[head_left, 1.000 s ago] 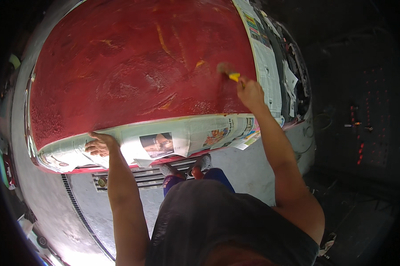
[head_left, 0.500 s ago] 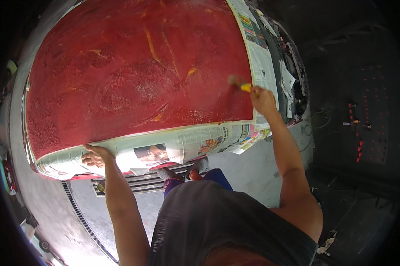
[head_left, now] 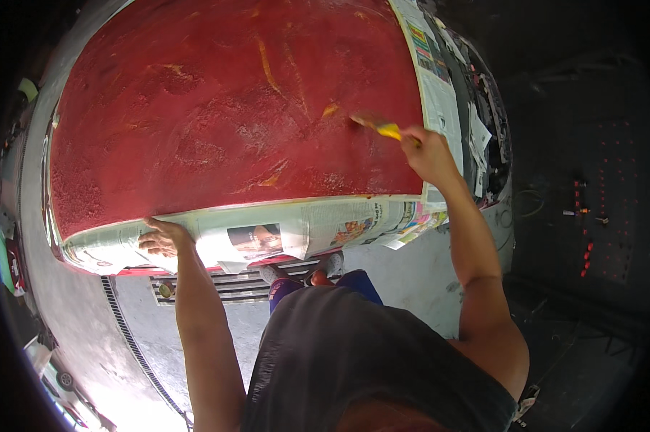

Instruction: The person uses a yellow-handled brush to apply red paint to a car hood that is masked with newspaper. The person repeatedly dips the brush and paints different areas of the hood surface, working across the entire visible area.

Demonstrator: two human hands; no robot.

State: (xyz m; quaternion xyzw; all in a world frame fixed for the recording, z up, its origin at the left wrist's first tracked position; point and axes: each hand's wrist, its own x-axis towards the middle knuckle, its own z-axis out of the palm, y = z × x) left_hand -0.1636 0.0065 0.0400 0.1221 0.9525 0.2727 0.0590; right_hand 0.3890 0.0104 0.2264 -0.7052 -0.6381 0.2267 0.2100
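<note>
A broad red car panel (head_left: pixel 188 108), rough and blotchy with a few yellowish streaks, spreads out in front of me. My right hand (head_left: pixel 429 155) is closed round the yellow handle of a paintbrush (head_left: pixel 381 128). The bristles point left and meet the red surface near its right side, just right of a yellow patch. Newspaper (head_left: pixel 323 222) is taped along the panel's near edge, and more runs down its right edge. At the near left, my left hand (head_left: pixel 165 238) lies on that newspaper with its fingers apart and nothing in them.
Beyond the right newspaper strip is a dark, cluttered part of the car (head_left: pixel 487 108). A slatted platform (head_left: pixel 217 286) lies by my feet, with a small round container (head_left: pixel 166 289) at its left. A drain grate (head_left: pixel 127 324) crosses the floor. Hanging red-handled items (head_left: pixel 586 252) show on the dark right wall.
My right hand has swept the paintbrush leftward and slightly away from me over the red panel. The left hand stays on the newspaper. The whole view has shifted a little.
</note>
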